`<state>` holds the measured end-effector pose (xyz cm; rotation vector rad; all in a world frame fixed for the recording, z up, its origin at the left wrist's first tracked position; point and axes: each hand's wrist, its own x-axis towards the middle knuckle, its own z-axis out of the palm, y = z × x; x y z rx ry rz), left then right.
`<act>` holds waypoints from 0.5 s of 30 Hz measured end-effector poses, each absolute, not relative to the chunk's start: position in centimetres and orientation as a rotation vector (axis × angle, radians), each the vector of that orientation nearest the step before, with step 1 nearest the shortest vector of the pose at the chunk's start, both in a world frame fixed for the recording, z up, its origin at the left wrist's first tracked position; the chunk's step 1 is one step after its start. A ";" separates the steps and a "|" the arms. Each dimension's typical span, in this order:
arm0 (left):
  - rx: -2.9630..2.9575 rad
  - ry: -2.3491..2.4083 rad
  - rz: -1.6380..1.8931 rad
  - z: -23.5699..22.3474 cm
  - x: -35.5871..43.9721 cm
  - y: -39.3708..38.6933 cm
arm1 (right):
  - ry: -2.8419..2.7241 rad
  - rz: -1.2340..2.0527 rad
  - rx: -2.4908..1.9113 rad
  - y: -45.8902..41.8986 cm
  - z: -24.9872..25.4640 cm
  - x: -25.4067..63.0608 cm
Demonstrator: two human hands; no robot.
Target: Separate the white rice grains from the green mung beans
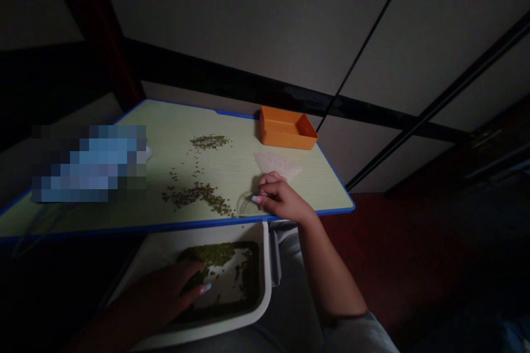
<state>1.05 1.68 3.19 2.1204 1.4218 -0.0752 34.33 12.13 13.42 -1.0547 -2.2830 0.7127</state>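
Note:
My left hand point(178, 287) is down inside a white basin point(265, 265), its thumb and forefinger apart over small green pieces point(215, 253) that look like peppercorns or seeds. Dark and green pieces line the basin's sides, while part of its pale bottom shows. My right hand point(281, 198) rests at the table's near edge with curled fingers. A thin, pale, curved outline point(245, 204) shows by its fingertips; what it belongs to is unclear. Just beyond those fingers lies a pale pinkish patch of fine material point(277, 164).
The light green table point(236, 168) has a blue rim. Two loose scatterings of green and brown pieces, a far one point(209, 142) and a near one point(199, 196), lie on it. An orange box point(285, 128) stands at the back right. A blurred-out blue object point(91, 165) is on the left.

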 end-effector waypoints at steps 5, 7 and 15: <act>2.109 1.422 -0.100 3.3 1.0 1.8 | -2.293 0.711 -1.052 12.1 13.2 34.5; 2.106 1.414 -0.083 3.2 1.0 1.8 | -2.291 0.716 -1.065 12.1 13.2 34.5; 2.106 1.400 -0.020 2.5 0.6 1.6 | -2.250 0.752 -1.057 11.8 13.5 34.5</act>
